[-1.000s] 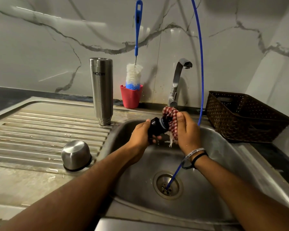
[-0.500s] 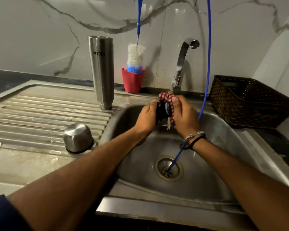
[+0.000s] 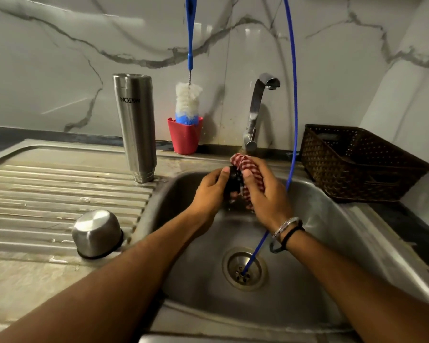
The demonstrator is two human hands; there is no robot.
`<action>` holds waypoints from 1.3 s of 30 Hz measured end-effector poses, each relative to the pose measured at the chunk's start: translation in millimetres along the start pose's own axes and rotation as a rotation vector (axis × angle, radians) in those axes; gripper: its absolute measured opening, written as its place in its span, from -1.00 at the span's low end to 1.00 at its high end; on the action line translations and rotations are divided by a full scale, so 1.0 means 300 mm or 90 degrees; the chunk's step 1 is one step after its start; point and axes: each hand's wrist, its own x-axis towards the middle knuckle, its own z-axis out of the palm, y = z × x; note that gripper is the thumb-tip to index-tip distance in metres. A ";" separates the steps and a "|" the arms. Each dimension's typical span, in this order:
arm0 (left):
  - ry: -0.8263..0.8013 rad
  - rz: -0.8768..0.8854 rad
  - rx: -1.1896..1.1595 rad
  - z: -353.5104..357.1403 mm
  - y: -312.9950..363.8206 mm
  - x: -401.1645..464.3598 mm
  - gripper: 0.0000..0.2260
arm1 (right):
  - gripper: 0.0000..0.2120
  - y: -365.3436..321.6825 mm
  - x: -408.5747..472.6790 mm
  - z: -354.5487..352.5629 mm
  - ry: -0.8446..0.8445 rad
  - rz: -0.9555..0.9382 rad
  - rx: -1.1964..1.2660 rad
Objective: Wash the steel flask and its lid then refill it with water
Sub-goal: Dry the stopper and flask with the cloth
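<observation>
Since a second ago, left hand [image 3: 209,191] fingers clamped on black lid [image 3: 233,180] at frame centre, right hand [image 3: 265,194] fingers clamped on checked cloth [image 3: 248,167], had closed together over it; lid scrubbing continued.

- Both bare forearms reach forward, converging; the hands meet close together
- left hand [image 3: 209,191] curls, thumb up, gripping a dark piece
- right hand [image 3: 265,194] clutches fabric; bracelets ring its wrist

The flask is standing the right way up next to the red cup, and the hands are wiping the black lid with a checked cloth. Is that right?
Not quite. The flask stands upside down, its threaded mouth on the drainboard and its lettering inverted, as the head view shows. The rest holds: it is beside the red cup, and the left hand and right hand wipe the black lid with the checked cloth.
</observation>
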 end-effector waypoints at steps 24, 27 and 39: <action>0.058 0.372 0.457 -0.100 0.077 -0.014 -0.53 | -0.67 -0.030 -0.018 0.009 -0.025 0.406 0.311; 0.011 0.307 0.609 -0.135 0.051 0.006 -0.53 | -0.61 0.003 -0.002 -0.001 0.077 0.353 0.176; 0.055 0.315 0.591 -0.081 0.023 -0.012 -0.35 | -0.70 -0.030 0.006 -0.013 0.048 0.185 0.163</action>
